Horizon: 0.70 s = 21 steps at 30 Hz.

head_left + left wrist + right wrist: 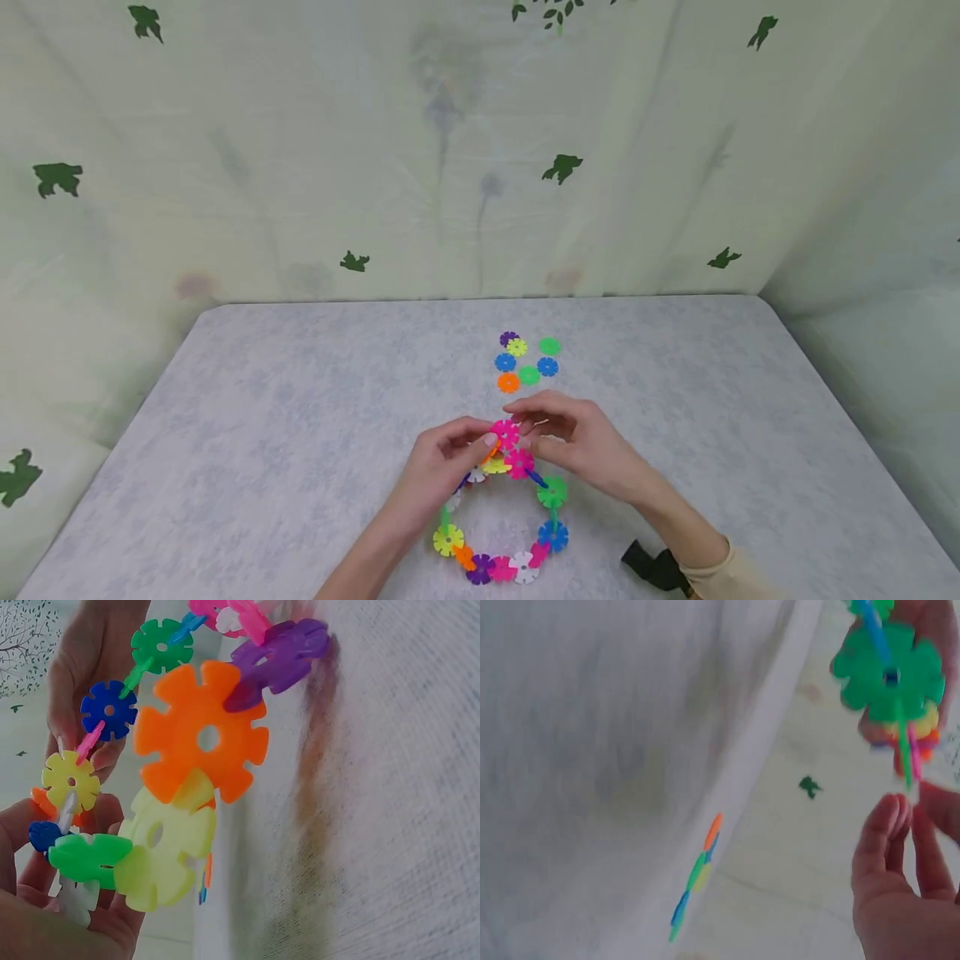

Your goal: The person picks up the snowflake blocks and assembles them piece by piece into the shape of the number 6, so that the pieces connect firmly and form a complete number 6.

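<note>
A ring of notched plastic flower discs in many colours (pixel 448 540) hangs together edge to edge, its near part low over the table. My left hand (pixel 442 462) grips its far end, thumb on a pink disc (pixel 506 434) with an orange disc (pixel 491 451) just under it. Close by that pink disc, on its right, is my right hand (pixel 573 429), fingertips bent towards it with the index finger reaching past. In the right wrist view the right fingertips (pixel 889 814) appear slightly apart from the discs. A large orange disc (pixel 169 761) fills the middle of the left wrist view.
Beyond the hands, several loose discs lie on the table, among them an orange one (pixel 508 382), a blue one (pixel 547 367) and a green one (pixel 550 346). A black strap (pixel 652 567) is near the right wrist. A patterned curtain (pixel 300 150) stands behind the grey table (pixel 262 433).
</note>
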Each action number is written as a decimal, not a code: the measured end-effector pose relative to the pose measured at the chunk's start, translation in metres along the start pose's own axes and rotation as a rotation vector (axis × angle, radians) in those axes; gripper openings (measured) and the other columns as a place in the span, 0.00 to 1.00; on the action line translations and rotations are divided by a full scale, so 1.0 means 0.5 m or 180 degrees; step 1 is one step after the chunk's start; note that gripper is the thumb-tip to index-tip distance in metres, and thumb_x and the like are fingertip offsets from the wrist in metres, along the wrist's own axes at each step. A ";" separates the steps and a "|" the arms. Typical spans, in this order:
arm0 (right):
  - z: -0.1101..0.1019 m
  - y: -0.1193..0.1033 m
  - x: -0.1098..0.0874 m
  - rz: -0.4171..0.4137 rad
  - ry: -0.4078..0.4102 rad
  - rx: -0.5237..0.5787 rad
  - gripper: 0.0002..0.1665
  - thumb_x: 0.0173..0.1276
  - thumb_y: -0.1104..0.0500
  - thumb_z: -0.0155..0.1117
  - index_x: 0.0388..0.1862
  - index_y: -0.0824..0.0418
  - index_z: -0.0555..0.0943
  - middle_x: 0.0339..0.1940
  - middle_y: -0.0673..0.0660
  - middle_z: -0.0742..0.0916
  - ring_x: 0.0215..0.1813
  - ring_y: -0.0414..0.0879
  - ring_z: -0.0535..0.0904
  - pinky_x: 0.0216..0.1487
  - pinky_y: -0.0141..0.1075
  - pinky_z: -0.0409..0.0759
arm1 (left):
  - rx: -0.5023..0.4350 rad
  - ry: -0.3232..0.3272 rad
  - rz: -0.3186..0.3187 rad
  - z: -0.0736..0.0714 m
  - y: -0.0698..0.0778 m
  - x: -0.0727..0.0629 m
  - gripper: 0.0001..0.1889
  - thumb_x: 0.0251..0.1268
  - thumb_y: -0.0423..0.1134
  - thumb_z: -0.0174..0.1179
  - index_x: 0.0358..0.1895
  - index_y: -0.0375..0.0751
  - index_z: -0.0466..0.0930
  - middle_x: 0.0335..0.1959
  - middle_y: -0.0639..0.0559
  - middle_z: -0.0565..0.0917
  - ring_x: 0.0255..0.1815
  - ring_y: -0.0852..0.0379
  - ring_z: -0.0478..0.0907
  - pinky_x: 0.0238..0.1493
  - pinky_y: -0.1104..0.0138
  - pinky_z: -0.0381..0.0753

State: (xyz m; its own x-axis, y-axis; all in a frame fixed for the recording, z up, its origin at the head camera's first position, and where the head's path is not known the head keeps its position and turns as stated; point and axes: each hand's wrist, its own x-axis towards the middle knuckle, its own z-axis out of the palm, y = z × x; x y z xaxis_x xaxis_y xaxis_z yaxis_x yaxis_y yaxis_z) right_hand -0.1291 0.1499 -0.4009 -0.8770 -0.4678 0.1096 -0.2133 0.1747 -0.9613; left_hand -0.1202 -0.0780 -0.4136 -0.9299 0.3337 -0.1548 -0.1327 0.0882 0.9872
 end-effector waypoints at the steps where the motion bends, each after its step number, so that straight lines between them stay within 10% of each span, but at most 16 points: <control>1: -0.012 0.003 0.005 0.0062 -0.0055 -0.0031 0.19 0.70 0.63 0.64 0.59 0.55 0.81 0.54 0.57 0.83 0.52 0.50 0.79 0.54 0.38 0.80 | 0.0001 0.0034 -0.0010 0.000 0.000 0.000 0.14 0.68 0.46 0.63 0.50 0.42 0.84 0.43 0.46 0.83 0.39 0.50 0.79 0.38 0.65 0.82; 21: -0.152 0.115 0.142 0.0558 -0.0076 -0.1872 0.20 0.68 0.65 0.64 0.59 0.65 0.80 0.52 0.60 0.81 0.44 0.50 0.75 0.46 0.42 0.76 | -0.0430 0.0407 -0.0598 0.002 -0.004 0.004 0.18 0.67 0.50 0.63 0.52 0.41 0.81 0.44 0.47 0.87 0.45 0.51 0.80 0.44 0.64 0.74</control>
State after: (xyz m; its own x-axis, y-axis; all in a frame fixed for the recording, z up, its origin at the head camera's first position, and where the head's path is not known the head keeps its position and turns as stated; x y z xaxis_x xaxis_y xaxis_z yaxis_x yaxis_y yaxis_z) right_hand -0.2362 0.1927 -0.4294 -0.9121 -0.4070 -0.0498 -0.2746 0.6964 -0.6630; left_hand -0.1214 -0.0767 -0.4159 -0.9193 0.2012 -0.3382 -0.3437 0.0084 0.9391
